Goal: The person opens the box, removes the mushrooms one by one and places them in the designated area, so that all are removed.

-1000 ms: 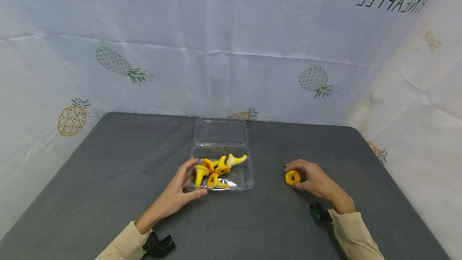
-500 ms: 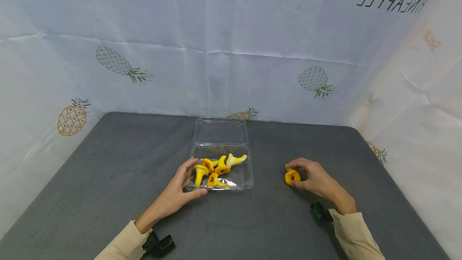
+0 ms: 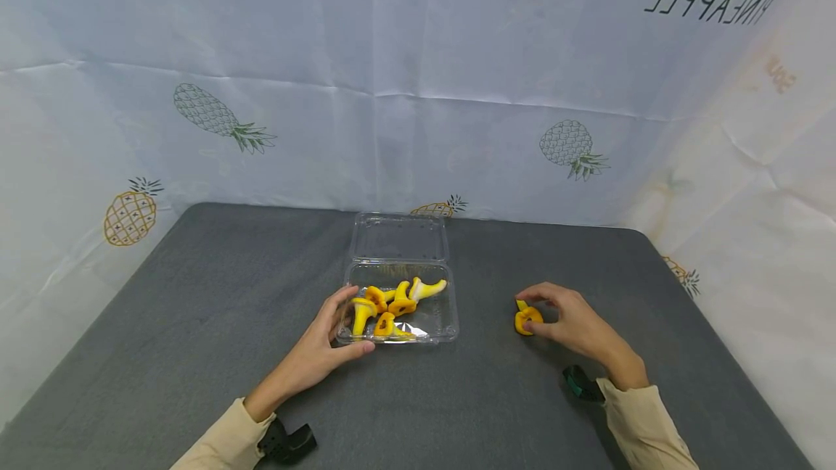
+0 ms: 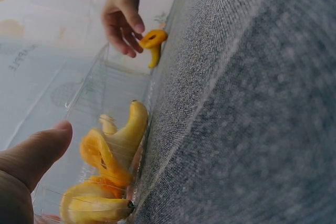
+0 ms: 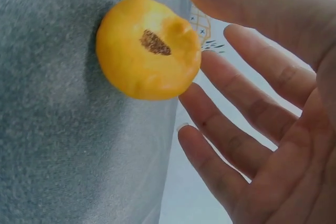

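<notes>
A clear plastic clamshell container (image 3: pixel 434 321) lies on the grey table with its lid (image 3: pixel 400 239) folded back. Several yellow chanterelle mushrooms (image 3: pixel 427 289) are inside it. My left hand (image 3: pixel 321 343) holds the container's left end, thumb along the front edge and fingers at the far left side. Another chanterelle (image 5: pixel 131 56) sits on the table to the right, orange cap towards me, its stem behind. Around it hovers my right hand (image 3: pixel 575 321), with thumb and fingers spread; in the right wrist view the thumb and index finger (image 5: pixel 273 66) are apart from the cap.
The grey table (image 3: pixel 196 310) meets a white curtain (image 3: pixel 418 151) with pineapple prints at its back edge. Black wrist mounts (image 3: pixel 287 444) sit at both sleeves. Table surface lies between the container and the single mushroom.
My right hand has loosened from the mushroom and lifted slightly, so that more of the stem shows. The mushroom stays on the table. The left hand and container keep their place.
</notes>
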Demonstrator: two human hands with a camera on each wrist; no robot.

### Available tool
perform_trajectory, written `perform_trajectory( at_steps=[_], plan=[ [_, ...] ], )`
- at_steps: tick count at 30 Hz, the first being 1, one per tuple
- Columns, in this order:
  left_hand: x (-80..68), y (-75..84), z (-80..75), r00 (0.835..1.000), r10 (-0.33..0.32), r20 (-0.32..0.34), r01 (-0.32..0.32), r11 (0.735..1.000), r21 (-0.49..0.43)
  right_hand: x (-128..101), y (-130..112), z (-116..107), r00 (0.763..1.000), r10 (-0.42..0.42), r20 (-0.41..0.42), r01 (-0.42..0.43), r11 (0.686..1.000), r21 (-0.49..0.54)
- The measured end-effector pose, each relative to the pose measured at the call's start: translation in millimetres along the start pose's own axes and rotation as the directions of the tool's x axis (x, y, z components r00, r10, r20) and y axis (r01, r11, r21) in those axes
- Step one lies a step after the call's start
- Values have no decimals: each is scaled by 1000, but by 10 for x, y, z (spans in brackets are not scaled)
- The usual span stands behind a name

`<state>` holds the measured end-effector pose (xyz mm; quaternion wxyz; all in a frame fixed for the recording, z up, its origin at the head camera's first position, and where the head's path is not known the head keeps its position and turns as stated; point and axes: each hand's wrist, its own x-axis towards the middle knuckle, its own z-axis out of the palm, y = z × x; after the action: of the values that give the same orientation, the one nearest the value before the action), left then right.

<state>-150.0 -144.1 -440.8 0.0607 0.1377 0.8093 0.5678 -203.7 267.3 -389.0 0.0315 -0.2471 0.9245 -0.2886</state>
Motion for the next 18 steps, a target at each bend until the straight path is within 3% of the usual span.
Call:
perform_trajectory(
  at_steps=[9,18],
  plan=[
    [-3,14,-3,1000,-7,-6,7,1000,3,8,-99,22,999,-13,-48,15,999,45],
    [3,21,-2,1000,-22,-4,22,1000,-11,90,-252,180,993,-70,-99,73,997,21]
  ],
)
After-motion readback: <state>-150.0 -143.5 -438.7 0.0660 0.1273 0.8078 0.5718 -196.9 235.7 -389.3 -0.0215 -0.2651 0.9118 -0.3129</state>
